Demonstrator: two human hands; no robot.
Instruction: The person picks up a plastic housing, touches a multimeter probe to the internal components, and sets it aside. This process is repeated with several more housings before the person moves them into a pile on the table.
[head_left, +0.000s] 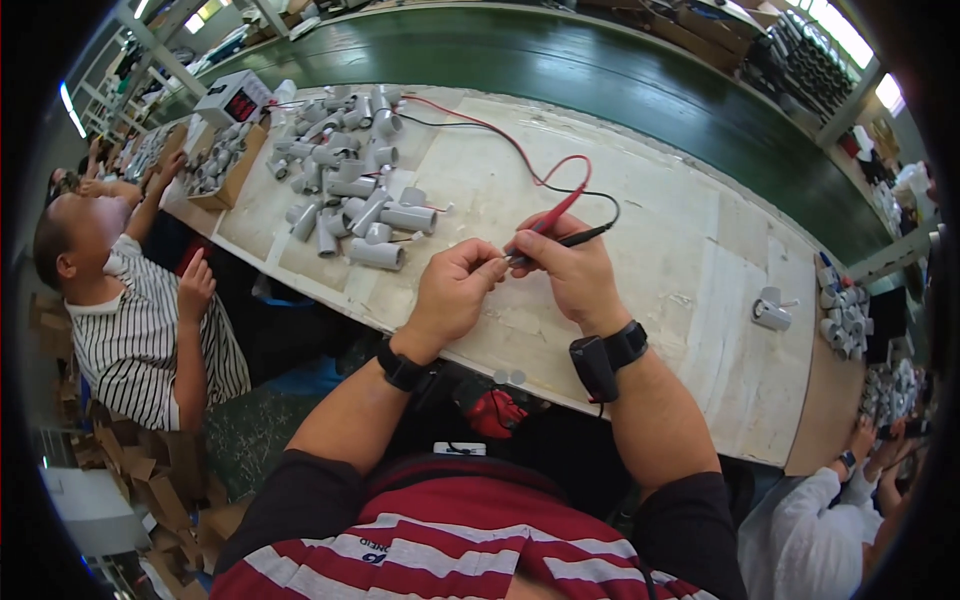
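My right hand [580, 278] is closed around two test probes, a red probe [556, 213] and a black probe [586, 236]. Their tips point toward my left hand [452, 292], whose thumb and forefinger are pinched together. Whatever lies in that pinch is too small to make out. The fingertips of both hands nearly meet above the pale worktable [640, 240]. From the probes, a red lead [522, 155] and a black lead curve back across the table to the far left. Left of my hands lies a heap of grey plastic pipe-like housings [345, 185], some with short wires.
A white box with a red display [242, 103] stands at the far left beside a carton of grey parts [225, 165]. One grey housing [771, 310] sits alone at the right. A green belt [480, 50] runs behind the table. Co-workers sit at left and lower right.
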